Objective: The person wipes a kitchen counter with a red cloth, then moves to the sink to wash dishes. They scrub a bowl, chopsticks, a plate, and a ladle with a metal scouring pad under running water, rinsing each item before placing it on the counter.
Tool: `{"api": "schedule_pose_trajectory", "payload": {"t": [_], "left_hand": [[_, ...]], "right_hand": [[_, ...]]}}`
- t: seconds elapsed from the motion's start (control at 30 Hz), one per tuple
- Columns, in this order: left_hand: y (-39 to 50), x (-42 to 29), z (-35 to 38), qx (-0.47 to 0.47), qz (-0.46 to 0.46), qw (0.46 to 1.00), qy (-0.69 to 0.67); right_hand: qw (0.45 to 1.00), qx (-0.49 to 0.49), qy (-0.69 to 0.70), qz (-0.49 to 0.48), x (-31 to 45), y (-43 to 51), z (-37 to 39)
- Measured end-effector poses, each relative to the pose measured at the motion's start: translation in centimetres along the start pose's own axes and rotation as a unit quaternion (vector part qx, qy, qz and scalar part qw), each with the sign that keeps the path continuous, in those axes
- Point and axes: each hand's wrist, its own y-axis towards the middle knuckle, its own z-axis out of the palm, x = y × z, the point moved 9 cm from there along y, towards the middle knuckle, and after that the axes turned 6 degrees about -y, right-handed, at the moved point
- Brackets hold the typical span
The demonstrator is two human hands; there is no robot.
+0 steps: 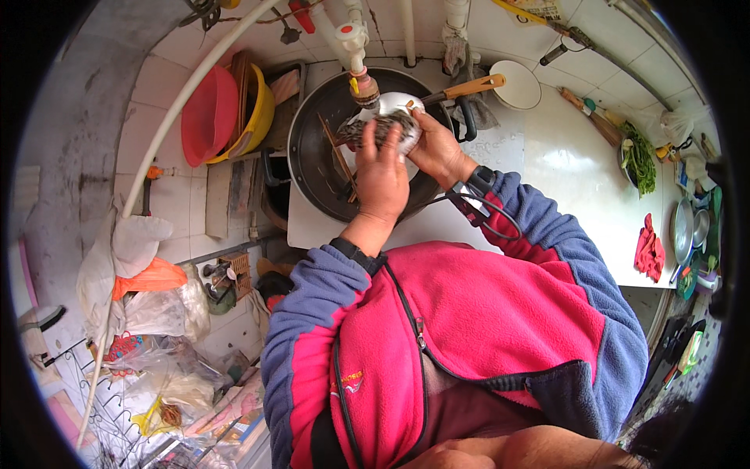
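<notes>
My right hand grips a pale, rounded dish, probably a bowl, over a large dark wok. Against it, the spread fingers of my left hand hold a dark mottled scrubbing cloth or pad; blur hides its exact kind. Behind my hands, a white bowl shows under the tap. Wooden chopsticks lean inside the wok, left of my left hand. A wooden-handled utensil rests across the wok's right rim, its working end hidden.
Over the wok hangs a tap. Red and yellow basins stand left. On the white counter are a white bowl, leafy greens and a red cloth. A pale hose arcs along the left.
</notes>
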Motion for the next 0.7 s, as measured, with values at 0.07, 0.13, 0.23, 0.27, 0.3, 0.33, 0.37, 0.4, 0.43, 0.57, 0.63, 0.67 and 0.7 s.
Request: {"api": "schedule_pose_trajectory", "payload": {"t": [0.07, 0.13, 0.23, 0.27, 0.3, 0.33, 0.37, 0.4, 0.43, 0.57, 0.63, 0.67, 0.7], "left_hand": [[-0.6, -1.0, 0.6, 0.036, 0.037, 0.998, 0.027], [-0.9, -0.8, 0.4, 0.028, 0.054, 0.998, -0.018], [-0.9, 3.0, -0.6, -0.039, -0.029, 0.99, -0.131], [-1.0, 4.4, -0.4, -0.038, -0.064, 0.983, -0.169], [-0.7, 5.2, -0.6, -0.06, -0.054, 0.974, -0.212], [-1.8, 8.3, 0.6, -0.055, -0.215, 0.921, -0.321], [-3.7, 11.0, 2.6, -0.047, -0.391, 0.819, -0.417], [-3.7, 11.0, 2.8, -0.068, -0.378, 0.783, -0.489], [-3.8, 11.2, 3.4, -0.075, -0.393, 0.739, -0.541], [-2.7, 12.1, 3.1, -0.091, -0.382, 0.707, -0.588], [-2.9, 13.1, 2.9, -0.062, -0.429, 0.715, -0.549], [-2.4, 13.0, 2.5, -0.063, -0.406, 0.72, -0.56], [-2.4, 13.3, 2.0, -0.072, -0.406, 0.719, -0.559]], "right_hand": [[0.999, -0.051, 0.017, 0.006, 0.0, -0.2, -0.8], [0.998, -0.063, 0.022, -0.005, 0.3, -0.5, -1.0], [0.997, -0.062, 0.04, -0.038, 1.1, -1.2, -1.0], [0.996, -0.059, 0.048, -0.05, 1.4, -1.4, -0.9], [0.995, -0.061, 0.056, -0.064, 1.8, -1.7, -1.0], [0.994, -0.061, 0.069, -0.053, 1.8, -2.0, -1.0], [0.997, -0.027, 0.061, -0.039, 1.8, -2.2, -0.3], [0.998, -0.017, 0.05, -0.028, 1.8, -2.7, -0.2], [0.999, 0.009, 0.048, -0.017, 1.9, -3.2, 0.2], [0.996, -0.005, -0.032, 0.085, 1.9, -5.4, -0.3], [0.987, 0.082, -0.127, 0.058, 3.7, -6.4, 1.2], [0.979, 0.123, -0.165, 0.009, 5.5, -7.0, 2.1], [0.969, 0.13, -0.209, -0.033, 7.2, -7.4, 2.4]]}}
